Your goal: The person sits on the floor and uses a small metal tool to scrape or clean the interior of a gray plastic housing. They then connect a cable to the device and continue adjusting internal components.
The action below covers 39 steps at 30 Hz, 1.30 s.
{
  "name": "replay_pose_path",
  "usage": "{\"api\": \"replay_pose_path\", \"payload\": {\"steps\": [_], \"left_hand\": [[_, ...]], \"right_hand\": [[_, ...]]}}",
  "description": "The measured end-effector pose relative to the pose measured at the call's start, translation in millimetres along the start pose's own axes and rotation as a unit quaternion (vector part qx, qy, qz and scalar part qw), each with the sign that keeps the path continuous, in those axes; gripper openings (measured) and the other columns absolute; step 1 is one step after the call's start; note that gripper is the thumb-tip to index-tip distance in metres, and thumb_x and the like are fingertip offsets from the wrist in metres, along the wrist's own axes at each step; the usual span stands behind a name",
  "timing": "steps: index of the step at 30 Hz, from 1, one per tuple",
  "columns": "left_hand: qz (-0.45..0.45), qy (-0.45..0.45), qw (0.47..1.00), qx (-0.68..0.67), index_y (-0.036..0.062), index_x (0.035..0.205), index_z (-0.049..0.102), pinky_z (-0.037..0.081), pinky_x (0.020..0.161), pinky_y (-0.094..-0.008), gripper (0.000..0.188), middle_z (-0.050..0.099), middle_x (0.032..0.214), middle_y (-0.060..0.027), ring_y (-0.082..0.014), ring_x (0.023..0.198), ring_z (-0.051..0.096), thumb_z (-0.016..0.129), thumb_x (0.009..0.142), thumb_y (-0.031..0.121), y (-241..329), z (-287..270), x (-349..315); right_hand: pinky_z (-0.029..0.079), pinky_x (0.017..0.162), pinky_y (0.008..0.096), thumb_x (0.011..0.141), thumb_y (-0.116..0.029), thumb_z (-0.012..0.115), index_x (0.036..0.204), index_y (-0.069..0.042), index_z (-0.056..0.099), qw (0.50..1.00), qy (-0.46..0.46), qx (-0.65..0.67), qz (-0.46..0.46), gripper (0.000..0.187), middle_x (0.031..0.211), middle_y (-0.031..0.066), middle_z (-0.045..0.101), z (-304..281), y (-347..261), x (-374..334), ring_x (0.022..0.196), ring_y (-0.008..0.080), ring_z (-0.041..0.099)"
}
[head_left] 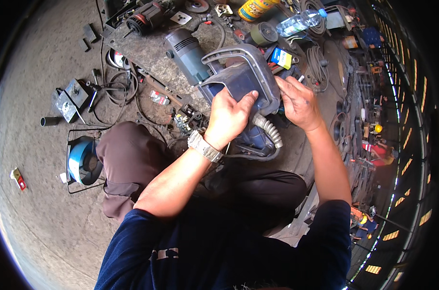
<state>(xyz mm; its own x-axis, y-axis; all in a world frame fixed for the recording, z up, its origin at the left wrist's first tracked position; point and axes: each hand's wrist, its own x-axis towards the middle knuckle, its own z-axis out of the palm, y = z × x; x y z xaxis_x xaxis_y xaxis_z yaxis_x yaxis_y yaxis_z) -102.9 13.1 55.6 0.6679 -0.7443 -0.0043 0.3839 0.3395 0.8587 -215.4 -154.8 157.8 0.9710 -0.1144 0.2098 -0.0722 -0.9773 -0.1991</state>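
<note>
A partly opened power tool (239, 82) with a dark blue-grey housing is in front of me. Its grey cylindrical motor (185, 50) points away to the far left, and a loop-shaped handle (248, 53) curves over the top. My left hand (229, 113) grips the housing, thumb on top and fingers tucked into its opening. At the handle's right edge my right hand (300, 104) is closed in a pinch; a small pale tip sticks out beside the fingers, its kind unclear. Below hangs a ribbed grey cable sleeve (269, 130).
Further off lie another motor tool (149, 19), a yellow can (256, 7), a plastic bottle (299, 22) and a blue-yellow box (281, 58). Coiled cables (317, 67) lie at right, a blue-banded reel (84, 161) at left. Other people (378, 152) are at the far right.
</note>
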Motion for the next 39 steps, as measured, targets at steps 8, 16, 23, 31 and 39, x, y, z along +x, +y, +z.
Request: {"api": "replay_pose_path", "payload": {"steps": [8,16,23,31,39], "left_hand": [[-0.008,0.011,0.988,0.157,-0.0051,0.122,0.067,0.057,0.092,-0.0413,0.032,0.078,0.109,-0.0212,-0.0317,0.103,0.076,0.072,0.098,0.016,-10.3,18.3,13.1],[-0.004,0.005,0.981,0.194,-0.0051,0.117,0.069,0.058,0.092,-0.0449,0.032,0.077,0.106,-0.0273,-0.0417,0.106,0.076,0.073,0.097,0.02,-24.6,34.8,25.5],[0.052,0.007,0.984,0.168,-0.0109,0.101,0.064,0.059,0.081,-0.0514,0.033,0.073,0.088,-0.0323,-0.0491,0.091,0.074,0.073,0.096,0.02,-29.1,39.3,30.2],[0.056,0.012,0.984,0.17,-0.0103,0.1,0.063,0.058,0.081,-0.0526,0.031,0.073,0.093,-0.0338,-0.0508,0.094,0.073,0.073,0.096,0.019,-28.2,39.1,27.9],[0.033,0.001,0.985,0.166,-0.0105,0.102,0.062,0.057,0.082,-0.0532,0.03,0.072,0.096,-0.0341,-0.0522,0.096,0.071,0.072,0.097,0.017,-25.9,39.2,26.0]], "right_hand": [[0.053,0.104,0.0354,0.106,-0.003,0.055,0.141,0.004,0.065,0.974,0.041,0.165,0.152,0.037,0.131,0.0188,0.073,23.7,31.4,-40.8,0.12,0.0269,0.071],[0.045,0.066,0.0197,0.113,-0.01,0.052,0.152,-0.004,0.059,0.888,0.038,0.338,0.309,0.04,0.113,-0.0028,0.072,21.2,44.3,-51.3,0.075,0.0013,0.053],[0.046,0.066,0.021,0.111,-0.007,0.05,0.153,-0.007,0.059,0.876,0.065,0.341,0.336,0.043,0.101,-0.005,0.068,27.7,42.2,-52.0,0.073,0.0032,0.052],[0.047,0.066,0.0216,0.111,-0.007,0.05,0.151,-0.006,0.061,0.862,0.108,0.344,0.357,0.041,0.105,-0.0036,0.069,36.4,30.3,-51.7,0.073,0.0036,0.054],[0.049,0.068,0.0207,0.111,-0.007,0.051,0.149,-0.004,0.062,0.855,0.121,0.342,0.371,0.039,0.115,-0.001,0.071,40.8,39.2,-63.7,0.075,0.0034,0.057]]}}
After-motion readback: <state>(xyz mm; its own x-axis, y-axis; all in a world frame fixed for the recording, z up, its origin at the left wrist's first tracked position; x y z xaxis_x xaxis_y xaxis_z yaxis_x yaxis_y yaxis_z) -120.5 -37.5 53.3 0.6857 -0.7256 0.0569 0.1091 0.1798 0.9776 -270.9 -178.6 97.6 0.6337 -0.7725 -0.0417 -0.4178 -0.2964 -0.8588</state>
